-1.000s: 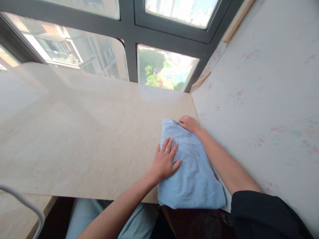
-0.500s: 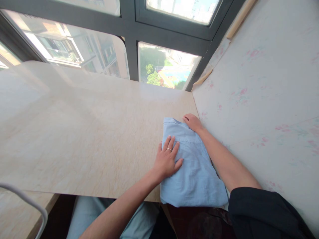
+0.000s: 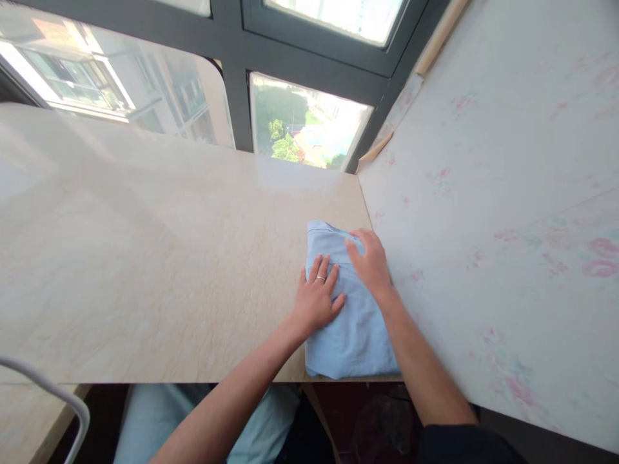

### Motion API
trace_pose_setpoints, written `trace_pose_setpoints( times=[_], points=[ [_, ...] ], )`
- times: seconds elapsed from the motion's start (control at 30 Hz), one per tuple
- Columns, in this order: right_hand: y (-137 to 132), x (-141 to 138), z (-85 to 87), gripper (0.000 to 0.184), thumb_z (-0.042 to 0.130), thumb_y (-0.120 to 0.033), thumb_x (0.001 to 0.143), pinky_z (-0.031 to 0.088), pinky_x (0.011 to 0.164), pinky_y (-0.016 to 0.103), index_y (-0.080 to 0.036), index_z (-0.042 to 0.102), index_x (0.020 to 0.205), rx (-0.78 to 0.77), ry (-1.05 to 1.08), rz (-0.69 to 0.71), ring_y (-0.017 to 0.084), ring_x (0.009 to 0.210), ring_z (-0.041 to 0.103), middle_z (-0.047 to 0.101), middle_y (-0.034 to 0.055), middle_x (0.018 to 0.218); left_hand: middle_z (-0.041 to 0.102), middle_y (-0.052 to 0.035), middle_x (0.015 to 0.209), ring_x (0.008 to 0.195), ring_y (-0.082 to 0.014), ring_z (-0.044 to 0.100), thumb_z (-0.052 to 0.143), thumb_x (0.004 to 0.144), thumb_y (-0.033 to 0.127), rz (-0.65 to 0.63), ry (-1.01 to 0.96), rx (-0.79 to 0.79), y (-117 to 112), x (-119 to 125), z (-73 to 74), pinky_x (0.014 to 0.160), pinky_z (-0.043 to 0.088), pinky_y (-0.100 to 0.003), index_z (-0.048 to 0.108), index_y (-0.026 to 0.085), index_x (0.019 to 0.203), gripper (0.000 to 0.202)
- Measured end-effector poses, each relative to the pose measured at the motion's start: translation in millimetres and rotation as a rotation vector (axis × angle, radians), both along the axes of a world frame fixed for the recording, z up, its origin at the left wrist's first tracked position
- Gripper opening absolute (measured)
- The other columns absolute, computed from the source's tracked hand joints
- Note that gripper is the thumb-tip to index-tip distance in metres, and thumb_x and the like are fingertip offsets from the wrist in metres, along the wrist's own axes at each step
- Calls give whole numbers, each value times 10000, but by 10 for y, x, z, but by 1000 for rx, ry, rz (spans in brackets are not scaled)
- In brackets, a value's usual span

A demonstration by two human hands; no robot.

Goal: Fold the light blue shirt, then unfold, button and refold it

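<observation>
A folded light-blue shirt [image 3: 351, 335] lies on the marbled tabletop [image 3: 207, 258], close to the wall and with its near edge at the table's front edge. My left hand [image 3: 316, 299], a ring on one finger, rests flat on the shirt's left side with its fingers spread. At the upper right corner of the shirt is my right hand [image 3: 370, 261], its fingers curved and its thumb apart from them. The right hand's fingertips lie at the shirt's far edge. My right forearm covers part of the shirt's right side.
A wall with floral paper [image 3: 483, 225] rises directly right of the shirt. Dark-framed windows [image 3: 309, 64] stand along the table's far edge. A white cable [image 3: 58, 390] curves at the lower left. My legs [image 3: 159, 419] are below the table's front edge.
My right hand has come from the wall-side edge onto the shirt's far right corner. The shirt's near right part, wider before, now lies further in. My left hand stays flat on the shirt.
</observation>
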State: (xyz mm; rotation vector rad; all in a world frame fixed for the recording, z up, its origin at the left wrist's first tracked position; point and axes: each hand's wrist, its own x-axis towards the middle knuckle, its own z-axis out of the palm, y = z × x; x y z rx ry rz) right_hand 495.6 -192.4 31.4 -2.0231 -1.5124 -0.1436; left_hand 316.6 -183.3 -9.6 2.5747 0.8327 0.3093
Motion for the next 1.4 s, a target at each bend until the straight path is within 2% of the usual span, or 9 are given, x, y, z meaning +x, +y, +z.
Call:
trace_pose_setpoints(
  times=[0.17, 0.27, 0.4, 0.6, 0.8, 1.0, 1.17, 1.3, 1.4],
  points=[
    [-588, -236, -405, 593, 403, -544, 950, 324, 1123, 533, -136, 520, 1364, -214, -33, -128, 345, 1387, 364, 425, 198, 1479, 142, -139, 1626, 1506, -319, 58, 427, 947, 466, 10, 30, -21, -35, -18, 63, 1135, 250, -611, 276, 161, 1525, 671],
    [-705, -79, -644, 702, 315, -608, 954, 292, 1133, 585, -117, 430, 1443, -298, 29, -179, 362, 1435, 294, 381, 207, 1522, 105, -168, 1626, 1505, -323, 57, 404, 957, 484, 46, 39, -29, -120, -74, 77, 1142, 246, -598, 236, 142, 1536, 694],
    [-747, 39, -762, 746, 267, -626, 958, 264, 1160, 564, -103, 387, 1476, -320, 31, -124, 343, 1462, 250, 329, 199, 1556, 94, -195, 1622, 1503, -336, 44, 410, 939, 562, 52, 26, -21, -337, -230, 78, 1171, 189, -586, 204, 126, 1543, 773],
    [-764, 51, -753, 712, 263, -600, 972, 269, 1163, 555, -121, 381, 1486, -301, 31, -116, 326, 1464, 252, 323, 176, 1565, 193, -155, 1612, 1506, -310, 75, 368, 951, 553, -153, -38, 61, -721, -606, 10, 1196, 115, -571, 246, 141, 1531, 722],
    [-736, 72, -748, 727, 250, -608, 971, 265, 1171, 519, -100, 411, 1465, -318, 24, -126, 315, 1460, 266, 340, 183, 1555, 198, -112, 1615, 1507, -274, 87, 366, 965, 345, -254, -16, 132, -980, -985, -139, 1199, 194, -489, 249, 112, 1529, 621],
    [-716, 54, -714, 679, 264, -567, 979, 285, 1148, 540, -98, 437, 1439, -323, -3, -140, 329, 1441, 304, 393, 205, 1519, 199, -118, 1610, 1498, -272, 128, 387, 875, 117, -208, -38, 159, -1174, -1208, -232, 1178, 272, -454, 270, 137, 1526, 662],
    [-685, -422, -485, 659, 306, -561, 975, 290, 1132, 561, -114, 410, 1447, -245, -97, -49, 344, 1439, 298, 390, 222, 1512, 315, -131, 1573, 1470, -285, 250, 418, 893, 152, -192, -92, 102, -1203, -1304, -155, 1156, 328, -466, 357, 146, 1484, 595],
    [-461, -807, -340, 639, 393, -544, 958, 269, 1167, 492, -135, 407, 1448, -204, -159, 179, 313, 1454, 270, 344, 186, 1547, 538, -135, 1412, 1344, -267, 460, 430, 954, 321, -144, -231, -82, -1072, -1287, 16, 1088, 425, -432, 527, 162, 1344, 432],
    [-132, -804, -334, 623, 438, -495, 946, 266, 1165, 499, -121, 404, 1443, -217, -132, 175, 325, 1445, 283, 347, 192, 1542, 643, -120, 1233, 1130, -225, 607, 392, 966, 308, 73, -324, -279, -898, -1189, 87, 981, 495, -386, 613, 173, 1208, 355]
  ],
)
